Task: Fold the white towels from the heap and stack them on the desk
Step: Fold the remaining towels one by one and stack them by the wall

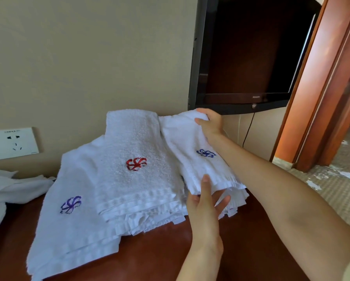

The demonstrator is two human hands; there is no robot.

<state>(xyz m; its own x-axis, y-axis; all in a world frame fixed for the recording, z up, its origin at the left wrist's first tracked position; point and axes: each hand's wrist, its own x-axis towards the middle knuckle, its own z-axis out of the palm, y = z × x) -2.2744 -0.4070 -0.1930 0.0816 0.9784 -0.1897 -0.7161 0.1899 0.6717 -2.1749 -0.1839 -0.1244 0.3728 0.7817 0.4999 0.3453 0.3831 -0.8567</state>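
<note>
The blue-crested towel (192, 159) is being placed on the stack (129, 179) — left hand (206, 201) pinching its near edge, right hand (210, 124) clutching the far end. Next, probably: squaring edges, letting go.

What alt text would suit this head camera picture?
A person's right hand grips the far end of a folded white towel and the left hand pinches its near edge, atop a stack of towels on the desk.

The white folded towels (133, 179) are nubbly looped terry cloth with stitched emblems, lying on a glossy, smooth reddish-brown wooden desk (160, 258).
</note>
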